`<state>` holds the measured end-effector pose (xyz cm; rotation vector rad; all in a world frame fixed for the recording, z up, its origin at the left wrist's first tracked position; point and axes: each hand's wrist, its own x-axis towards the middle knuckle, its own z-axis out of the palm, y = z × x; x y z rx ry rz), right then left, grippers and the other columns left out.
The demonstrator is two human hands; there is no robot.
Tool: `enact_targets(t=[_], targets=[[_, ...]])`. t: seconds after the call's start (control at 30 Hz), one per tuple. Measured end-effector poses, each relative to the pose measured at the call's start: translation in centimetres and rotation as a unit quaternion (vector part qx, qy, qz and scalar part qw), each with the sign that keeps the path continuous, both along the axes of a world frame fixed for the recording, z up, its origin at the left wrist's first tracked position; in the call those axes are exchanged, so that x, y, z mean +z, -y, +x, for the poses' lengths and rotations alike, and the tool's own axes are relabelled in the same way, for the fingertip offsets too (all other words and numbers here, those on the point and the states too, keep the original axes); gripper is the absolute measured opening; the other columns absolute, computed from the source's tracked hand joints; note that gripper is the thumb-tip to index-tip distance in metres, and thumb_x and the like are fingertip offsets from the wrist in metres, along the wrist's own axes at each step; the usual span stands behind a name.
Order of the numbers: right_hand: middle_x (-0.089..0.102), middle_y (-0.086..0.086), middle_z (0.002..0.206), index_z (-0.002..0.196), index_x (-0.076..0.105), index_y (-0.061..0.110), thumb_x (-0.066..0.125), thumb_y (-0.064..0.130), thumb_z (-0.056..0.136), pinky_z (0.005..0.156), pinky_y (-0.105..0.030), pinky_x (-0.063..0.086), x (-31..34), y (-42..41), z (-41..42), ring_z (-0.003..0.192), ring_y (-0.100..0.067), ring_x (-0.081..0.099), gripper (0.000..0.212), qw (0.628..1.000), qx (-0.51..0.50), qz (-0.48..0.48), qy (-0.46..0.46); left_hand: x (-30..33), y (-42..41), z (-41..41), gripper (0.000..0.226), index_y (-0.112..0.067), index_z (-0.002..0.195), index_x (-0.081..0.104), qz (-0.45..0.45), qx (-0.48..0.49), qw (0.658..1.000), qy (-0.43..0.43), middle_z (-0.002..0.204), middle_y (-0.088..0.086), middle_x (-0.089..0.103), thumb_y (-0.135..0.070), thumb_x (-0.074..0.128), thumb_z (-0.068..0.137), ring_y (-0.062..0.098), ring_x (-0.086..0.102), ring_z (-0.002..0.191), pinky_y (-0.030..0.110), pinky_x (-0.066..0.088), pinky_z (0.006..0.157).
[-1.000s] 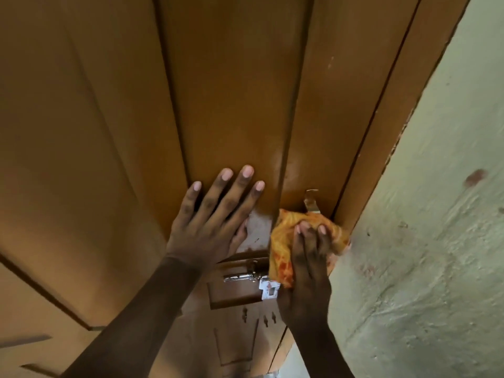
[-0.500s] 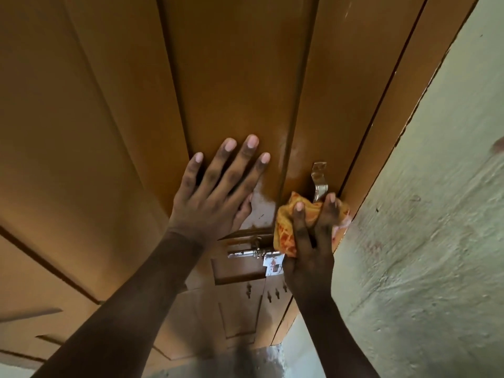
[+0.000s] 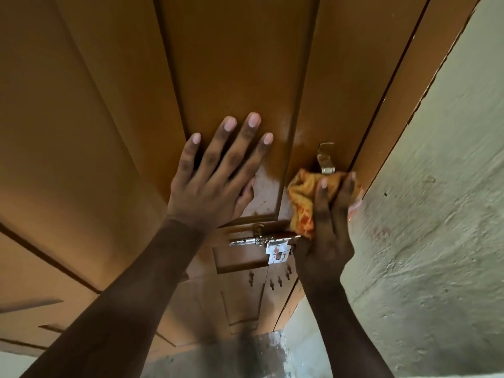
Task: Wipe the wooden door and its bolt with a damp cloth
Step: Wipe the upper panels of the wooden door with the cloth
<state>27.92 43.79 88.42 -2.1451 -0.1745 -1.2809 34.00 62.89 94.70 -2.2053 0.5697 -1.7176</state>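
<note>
Wooden door: damp sheen at 12 o'clock of the bolt. Left hand stays flat, grasping nothing. Right hand, clenched on the cloth, has drawn it lower, uncovering the metal hook; bolt likely next.

Brown wooden door with a bolt and an orange cloth

The panelled door shines wet near its right edge. The metal bolt lies level across it, paint-flecked. The bunched orange cloth presses against the door just above the bolt's right end.
</note>
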Motion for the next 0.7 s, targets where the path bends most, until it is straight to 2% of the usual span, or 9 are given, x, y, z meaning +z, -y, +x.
enact_targets(t=[0.13,0.2,0.27,0.3,0.37,0.43,0.53,0.6,0.7], targets=[[0.034,-0.029,0.157,0.142,0.047,0.005,0.053,0.028,0.104,0.09,-0.059,0.058,1.5,0.0,0.8,0.15,-0.044,0.027,0.045,0.999,-0.006,-0.033,0.043,0.2,0.1,-0.1,0.068,-0.022,0.161,0.036,-0.001,0.0,1.0,0.003,0.163,0.007,0.037,-0.047,0.05,0.099,0.028,0.037,0.149,0.052,0.034,0.113],[0.022,-0.021,0.164,0.143,0.045,0.007,0.066,0.022,0.099,0.099,-0.059,0.054,-1.0,0.3,0.5,0.154,-0.038,0.016,0.051,0.996,-0.011,-0.085,0.012,0.4,0.1,-0.1,0.068,-0.022,0.161,0.036,-0.004,0.001,1.0,0.003,0.163,0.007,0.038,-0.047,0.05,0.099,0.028,0.037,0.149,0.052,0.034,0.113],[0.005,-0.005,0.171,0.146,0.041,0.01,0.081,0.007,0.087,0.111,-0.054,0.044,-3.1,0.9,0.1,0.157,-0.032,0.008,0.071,0.994,-0.008,-0.111,-0.016,0.4,0.0,-0.2,0.069,-0.022,0.161,0.036,-0.003,0.006,1.0,0.0,0.164,0.007,0.037,-0.046,0.051,0.099,0.029,0.036,0.149,0.052,0.033,0.113],[0.0,0.001,0.171,0.146,0.041,0.01,0.082,0.003,0.083,0.111,-0.054,0.041,-3.3,1.1,0.0,0.158,-0.029,0.006,0.075,0.994,0.0,-0.11,-0.022,0.4,0.0,-0.2,0.068,-0.022,0.161,0.036,0.0,0.01,1.0,-0.003,0.164,0.007,0.036,-0.046,0.051,0.099,0.029,0.035,0.149,0.052,0.033,0.113],[0.005,0.001,0.171,0.144,0.045,0.006,0.074,0.011,0.092,0.101,-0.063,0.05,-2.5,1.3,0.1,0.158,-0.024,0.007,0.06,0.995,0.01,-0.097,-0.005,0.5,0.0,-0.2,0.068,-0.022,0.161,0.037,0.002,0.009,1.0,-0.006,0.164,0.007,0.036,-0.046,0.051,0.099,0.029,0.036,0.149,0.052,0.033,0.113],[0.023,-0.012,0.166,0.143,0.048,0.003,0.056,0.028,0.103,0.089,-0.066,0.056,-0.6,0.9,0.0,0.157,-0.026,0.012,0.048,0.997,0.017,-0.073,0.014,0.3,0.0,-0.2,0.068,-0.022,0.161,0.037,0.002,0.004,1.0,-0.003,0.163,0.006,0.038,-0.046,0.051,0.099,0.028,0.039,0.148,0.052,0.035,0.112],[0.04,-0.023,0.154,0.142,0.051,0.001,0.051,0.025,0.104,0.088,-0.065,0.055,1.9,0.7,0.8,0.153,-0.033,0.022,0.046,0.997,0.013,-0.059,0.042,0.4,0.2,0.0,0.069,-0.022,0.161,0.037,0.005,0.0,1.0,0.002,0.163,0.006,0.039,-0.046,0.052,0.098,0.028,0.04,0.148,0.052,0.036,0.111],[0.036,-0.019,0.158,0.145,0.049,0.003,0.051,0.023,0.104,0.09,-0.065,0.055,1.7,0.8,0.9,0.153,-0.034,0.022,0.045,0.997,0.006,-0.062,0.044,0.5,0.1,0.1,0.069,-0.022,0.161,0.037,0.001,-0.006,1.0,0.001,0.163,0.007,0.039,-0.045,0.052,0.098,0.029,0.039,0.148,0.052,0.036,0.111],[0.013,0.003,0.17,0.158,0.03,0.02,0.047,0.029,0.107,0.084,-0.068,0.056,-2.2,1.0,0.0,0.157,-0.028,0.014,0.054,0.994,-0.002,-0.11,0.009,0.5,0.1,0.1,0.07,-0.022,0.16,0.038,-0.003,-0.005,1.0,0.002,0.163,0.007,0.038,-0.045,0.054,0.097,0.029,0.036,0.15,0.052,0.034,0.112]])
